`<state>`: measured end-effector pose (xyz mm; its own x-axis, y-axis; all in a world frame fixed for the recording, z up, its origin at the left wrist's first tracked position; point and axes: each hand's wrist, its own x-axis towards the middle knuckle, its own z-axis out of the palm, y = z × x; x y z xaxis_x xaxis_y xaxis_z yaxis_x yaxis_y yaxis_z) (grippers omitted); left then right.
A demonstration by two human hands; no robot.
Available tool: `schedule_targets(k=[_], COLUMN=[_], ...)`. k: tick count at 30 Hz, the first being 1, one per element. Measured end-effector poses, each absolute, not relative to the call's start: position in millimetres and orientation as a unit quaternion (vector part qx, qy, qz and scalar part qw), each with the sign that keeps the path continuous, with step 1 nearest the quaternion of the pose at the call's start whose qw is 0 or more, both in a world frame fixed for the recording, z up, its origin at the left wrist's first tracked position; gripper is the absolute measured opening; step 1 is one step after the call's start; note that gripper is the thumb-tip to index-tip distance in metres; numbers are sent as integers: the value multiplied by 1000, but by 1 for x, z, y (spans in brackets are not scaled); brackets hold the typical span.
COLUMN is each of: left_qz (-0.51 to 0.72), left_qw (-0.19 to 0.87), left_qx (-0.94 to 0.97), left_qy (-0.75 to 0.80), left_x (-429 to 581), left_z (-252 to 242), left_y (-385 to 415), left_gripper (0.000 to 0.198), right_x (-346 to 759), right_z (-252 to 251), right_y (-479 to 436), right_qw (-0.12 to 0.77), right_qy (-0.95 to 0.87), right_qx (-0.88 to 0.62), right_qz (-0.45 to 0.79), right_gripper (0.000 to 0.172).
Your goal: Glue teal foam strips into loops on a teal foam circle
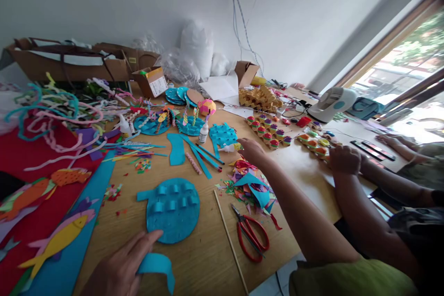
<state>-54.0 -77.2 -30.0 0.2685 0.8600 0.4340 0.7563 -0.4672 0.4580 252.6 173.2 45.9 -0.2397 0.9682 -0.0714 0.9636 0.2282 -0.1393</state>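
My left hand (pixel 121 263) is at the bottom, its fingers closed on a curled blue paper strip (pixel 159 262). One fingertip touches the lower edge of a round blue disc (pixel 175 226), which carries rows of small raised paper loops and a tab at its left. Farther off, my right hand (pixel 253 151) is stretched out to the small white glue bottle (pixel 229 147), fingers around its back end; the nozzle points left. Just behind the bottle lies another blue looped piece (pixel 223 134). Red-handled scissors (pixel 252 236) and a thin wooden stick (pixel 229 236) lie near my right forearm.
Paper scraps (pixel 251 182) are heaped below my right hand. Blue strips (pixel 199 157) and an upright white bottle (pixel 204 132) stand mid-table. Paper fish (pixel 58 238) and pipe cleaners (pixel 65 115) cover the left. A co-worker's hands (pixel 345 159) are by painted egg-carton cups (pixel 267 132) at right.
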Motion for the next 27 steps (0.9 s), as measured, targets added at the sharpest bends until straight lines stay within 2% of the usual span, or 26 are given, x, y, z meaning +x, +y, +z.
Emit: schedule_targets(k=[3,4,5,7,10,13,17,24,27], left_qz=[303,307,308,324,328,313,305,330,335], left_qw=[72,67,71,63,56,79,76,31,56], left_qx=[785,781,782,782,792,797,811,819,824], left_qy=[535,540,538,529,511,510,494,468,454], left_x=[-44,-41,-37,-32,-27,-24,-28,-56,-66], left_z=[-15,-11,-7,0,8,11,9,1,-3], left_y=[-78,-78,-77,-77,-77,-81,-87,-103,-111], left_gripper=[67,64,60,51,42,36,40,36,32], right_x=[226,215,204,181,154,141,149,178,178], right_z=[66,69,70,63,42,25,23,24,25], right_y=[112,88,63,18,-28,-47,-49,-35,-30], right_qw=[52,66,109,142,181,236,241,205,187], right_qy=[-811,-828,-831,-783,-686,-554,-504,-561,-597], right_qx=[-566,-523,-450,-366,-338,-326,-315,-355,-362], right_qz=[141,190,309,482,618,729,767,719,691], right_gripper=[14,11,9,14,31,39,34,25,20])
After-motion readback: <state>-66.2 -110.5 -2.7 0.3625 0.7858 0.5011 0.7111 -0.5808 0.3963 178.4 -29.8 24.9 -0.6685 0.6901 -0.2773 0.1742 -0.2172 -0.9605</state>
